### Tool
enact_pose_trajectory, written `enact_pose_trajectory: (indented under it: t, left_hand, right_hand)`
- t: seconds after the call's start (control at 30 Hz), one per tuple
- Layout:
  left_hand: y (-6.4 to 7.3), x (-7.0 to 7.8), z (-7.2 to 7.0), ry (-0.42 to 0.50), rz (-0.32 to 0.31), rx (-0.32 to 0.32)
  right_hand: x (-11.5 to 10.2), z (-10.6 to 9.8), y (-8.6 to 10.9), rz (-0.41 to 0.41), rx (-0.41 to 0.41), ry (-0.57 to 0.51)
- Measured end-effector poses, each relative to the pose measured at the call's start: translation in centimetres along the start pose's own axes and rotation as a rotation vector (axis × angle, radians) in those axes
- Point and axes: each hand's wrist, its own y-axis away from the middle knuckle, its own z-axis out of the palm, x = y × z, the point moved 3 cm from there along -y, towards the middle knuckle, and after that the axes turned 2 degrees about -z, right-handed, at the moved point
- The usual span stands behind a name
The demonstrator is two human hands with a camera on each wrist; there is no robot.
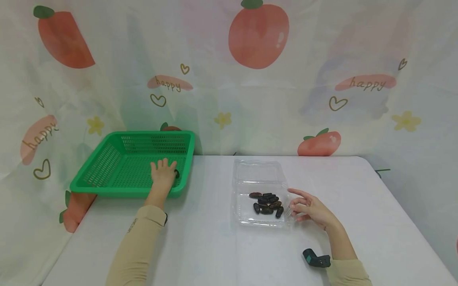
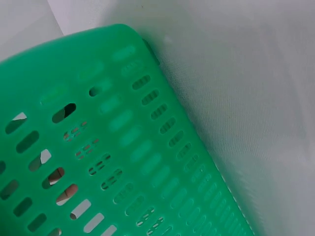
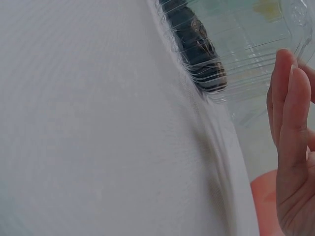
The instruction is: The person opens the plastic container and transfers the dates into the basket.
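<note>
In the head view my left hand (image 1: 164, 176) reaches over the near rim into a green slotted basket (image 1: 132, 192), fingers spread. A dark date (image 1: 177, 173) lies beside that hand, at the basket's right side. Through the slots in the left wrist view, parts of fingers (image 2: 67, 193) show. Several dark brown dates (image 1: 266, 211) lie in an open clear plastic box (image 1: 247, 221), its lid folded back. My right hand (image 1: 310, 208) is at the box's right side, fingers loosely bent; in the right wrist view its fingertips (image 3: 298, 93) are by the ribbed wall, contact unclear.
A white cloth covers the table (image 1: 211, 246). Close to the right sleeve is a black device (image 1: 316, 259). Behind the table hangs a printed curtain (image 1: 272, 115) with fruit and hearts; the basket stands near it at the far left.
</note>
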Motion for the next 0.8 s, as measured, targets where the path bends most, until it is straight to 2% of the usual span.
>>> enact_pose_trajectory:
  t: [0.23, 0.4, 0.5, 0.67, 0.8]
  left_hand:
    - [0.1, 0.0, -0.3, 0.017, 0.005, 0.025]
    - [0.0, 0.1, -0.4, 0.050, 0.017, 0.086]
    - [-0.1, 0.2, -0.6, 0.079, 0.034, 0.163]
    - [0.1, 0.8, -1.8, 0.151, 0.072, 0.338]
    - [0.7, 2.0, -3.0, 0.171, 0.103, 0.422]
  right_hand:
    - [-0.1, 0.0, 0.0, -0.002, -0.002, 0.000]
    - [-0.1, 0.1, 0.1, 0.012, 0.005, -0.003]
    - [-0.1, 0.2, 0.0, 0.011, -0.001, -0.012]
    - [-0.1, 0.2, 0.0, 0.004, -0.009, -0.020]
    - [-0.1, 0.1, 0.1, 0.007, 0.000, -0.013]
